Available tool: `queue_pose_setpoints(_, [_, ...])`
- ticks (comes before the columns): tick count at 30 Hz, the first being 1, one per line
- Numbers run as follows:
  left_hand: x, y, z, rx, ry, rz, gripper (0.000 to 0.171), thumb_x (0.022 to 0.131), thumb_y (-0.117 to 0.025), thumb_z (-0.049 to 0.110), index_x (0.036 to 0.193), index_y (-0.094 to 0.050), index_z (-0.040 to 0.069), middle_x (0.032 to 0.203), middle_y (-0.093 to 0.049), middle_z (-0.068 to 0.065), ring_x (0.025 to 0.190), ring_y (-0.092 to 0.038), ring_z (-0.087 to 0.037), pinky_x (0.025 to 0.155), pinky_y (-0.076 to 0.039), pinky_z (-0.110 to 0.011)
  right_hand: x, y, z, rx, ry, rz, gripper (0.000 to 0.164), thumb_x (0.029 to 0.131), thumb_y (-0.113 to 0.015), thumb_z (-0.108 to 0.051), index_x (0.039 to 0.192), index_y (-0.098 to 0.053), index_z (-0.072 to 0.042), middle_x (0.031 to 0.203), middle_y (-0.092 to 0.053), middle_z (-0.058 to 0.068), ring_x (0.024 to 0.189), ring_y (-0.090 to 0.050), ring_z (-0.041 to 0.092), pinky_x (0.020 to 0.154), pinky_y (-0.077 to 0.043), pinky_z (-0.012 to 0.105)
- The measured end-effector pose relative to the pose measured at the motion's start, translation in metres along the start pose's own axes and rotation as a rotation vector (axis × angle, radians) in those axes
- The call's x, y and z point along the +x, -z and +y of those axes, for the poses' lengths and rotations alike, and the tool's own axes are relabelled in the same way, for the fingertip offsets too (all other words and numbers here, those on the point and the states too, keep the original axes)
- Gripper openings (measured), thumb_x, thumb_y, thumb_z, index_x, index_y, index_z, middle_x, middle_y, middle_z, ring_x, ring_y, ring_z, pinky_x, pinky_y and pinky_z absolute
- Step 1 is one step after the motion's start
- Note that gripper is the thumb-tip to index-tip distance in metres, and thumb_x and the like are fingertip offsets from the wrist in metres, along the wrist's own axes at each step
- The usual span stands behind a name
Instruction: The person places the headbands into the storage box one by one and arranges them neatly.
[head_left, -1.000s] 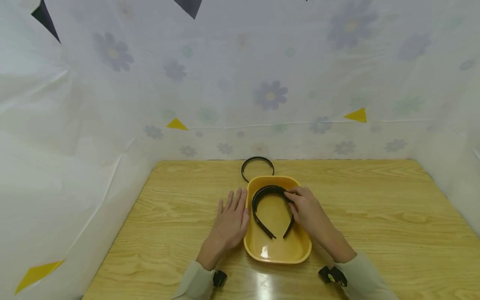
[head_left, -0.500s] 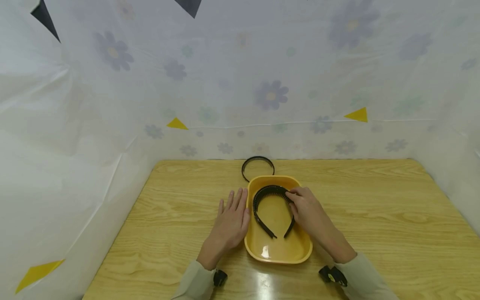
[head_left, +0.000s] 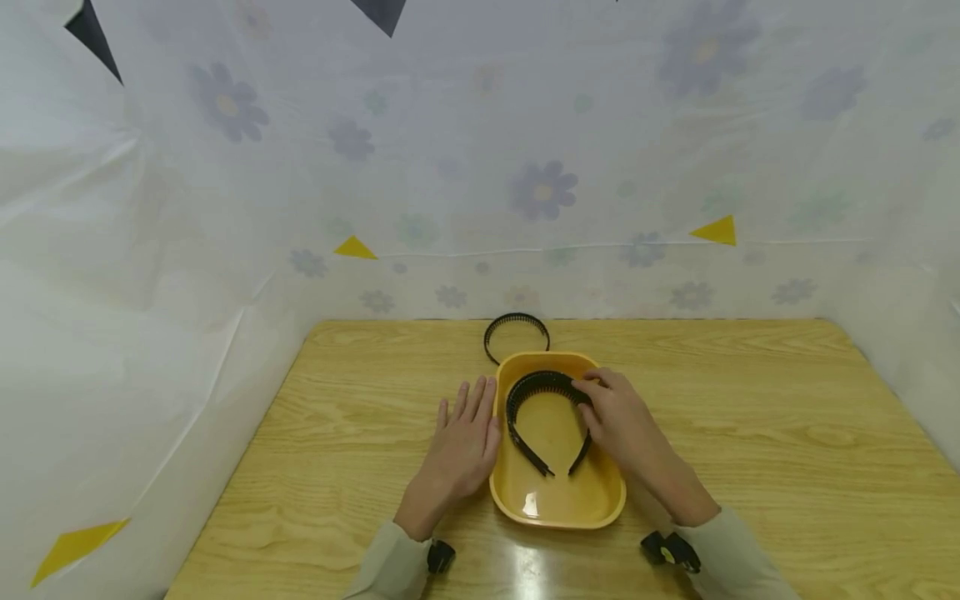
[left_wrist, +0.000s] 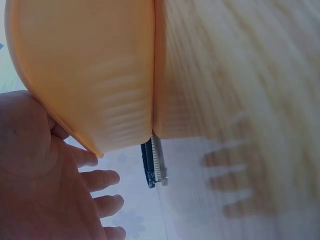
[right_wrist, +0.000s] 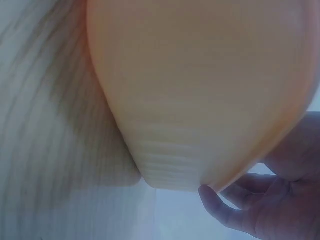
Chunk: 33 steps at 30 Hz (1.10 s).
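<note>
Black toothed headbands [head_left: 527,454] lie overlapped in the yellow plastic basin [head_left: 551,518], their ends toward the near side. My right hand [head_left: 622,421] reaches over the basin's right rim, thumb and fingertips at the upper right of the top headband, pinching it. In the right wrist view, one fingertip of that hand [right_wrist: 280,200] shows at the outer rim. My left hand [head_left: 459,450] lies flat along the basin's left side with fingers straight, touching the wall. The left wrist view shows this palm [left_wrist: 45,175] against the basin's outside [left_wrist: 90,75].
Another black toothed headband [head_left: 516,317] stands behind the basin, its lower part hidden by the rim. The wood-grain table [head_left: 337,417] is bounded by a white flowered sheet [head_left: 450,192] at the back and sides. Yellow triangles [head_left: 716,231] mark the sheet.
My right hand has lifted and shifted very slightly, its fingers a little more spread at the headband. The left hand, basin and headbands stay practically in place.
</note>
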<state>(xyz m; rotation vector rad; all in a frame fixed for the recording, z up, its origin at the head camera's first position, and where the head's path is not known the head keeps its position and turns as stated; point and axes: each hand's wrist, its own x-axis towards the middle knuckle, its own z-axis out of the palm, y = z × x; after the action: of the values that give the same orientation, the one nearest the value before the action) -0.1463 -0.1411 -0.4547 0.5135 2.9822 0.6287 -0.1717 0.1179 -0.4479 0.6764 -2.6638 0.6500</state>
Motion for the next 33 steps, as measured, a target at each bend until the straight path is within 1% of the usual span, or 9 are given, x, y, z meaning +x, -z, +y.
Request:
queue_pose_setpoints(5, [0.000,0.000,0.000,0.000,0.002,0.001,0.058,0.113,-0.024,0.033,0.166,-0.013,0.013,0.171,-0.011,-0.005,0.157,-0.006,-0.031,0.123,-0.008,-0.060,0.001,0.008,0.004,0.039,0.014,0.032,0.033,0.086,-0.079,0.003,0.118,-0.073,0.006,0.118,-0.065,0.023,0.110,-0.062,0.038,0.089,-0.056,0.050])
queue_pose_setpoints(11, [-0.001,0.000,0.001,-0.003,0.006,-0.002,0.059,0.113,-0.024,0.034,0.167,-0.012,0.013,0.171,-0.011,-0.004,0.157,-0.006,-0.030,0.123,-0.007,-0.060,0.002,0.017,0.004,0.064,0.004,0.035,0.032,0.086,-0.079,0.004,0.117,-0.074,0.004,0.117,-0.065,0.020,0.104,-0.065,0.035,0.083,-0.057,0.048])
queue_pose_setpoints(18, [0.000,0.000,0.001,0.001,0.007,-0.010,0.059,0.113,-0.023,0.035,0.167,-0.010,0.014,0.171,-0.009,-0.004,0.157,-0.003,-0.029,0.123,-0.006,-0.059,0.002,0.021,0.004,0.097,0.019,0.075,0.032,0.084,-0.080,0.005,0.116,-0.074,0.005,0.116,-0.066,0.020,0.098,-0.066,0.033,0.075,-0.058,0.044])
queue_pose_setpoints(23, [0.002,-0.002,0.003,-0.007,-0.007,-0.006,0.059,0.113,-0.023,0.035,0.167,-0.011,0.014,0.171,-0.009,-0.005,0.157,-0.004,-0.030,0.123,-0.007,-0.060,0.003,0.027,0.006,0.137,0.007,0.091,0.034,0.085,-0.080,0.004,0.119,-0.073,0.004,0.117,-0.066,0.019,0.094,-0.067,0.032,0.071,-0.057,0.043])
queue_pose_setpoints(27, [0.004,-0.002,0.005,-0.011,-0.017,-0.007,0.059,0.113,-0.024,0.033,0.166,-0.013,0.012,0.171,-0.010,-0.006,0.157,-0.005,-0.032,0.123,-0.006,-0.060,0.008,0.033,0.009,0.180,-0.007,0.079,0.036,0.088,-0.078,0.002,0.123,-0.072,0.003,0.120,-0.066,0.019,0.092,-0.067,0.032,0.070,-0.058,0.045])
queue_pose_setpoints(33, [0.002,-0.003,0.004,-0.002,-0.005,-0.017,0.059,0.113,-0.024,0.033,0.167,-0.008,0.015,0.171,-0.008,-0.006,0.157,-0.004,-0.031,0.123,-0.006,-0.060,0.022,0.043,0.010,0.256,-0.019,0.010,0.038,0.093,-0.074,0.000,0.130,-0.069,-0.001,0.125,-0.065,0.019,0.098,-0.068,0.034,0.071,-0.060,0.046])
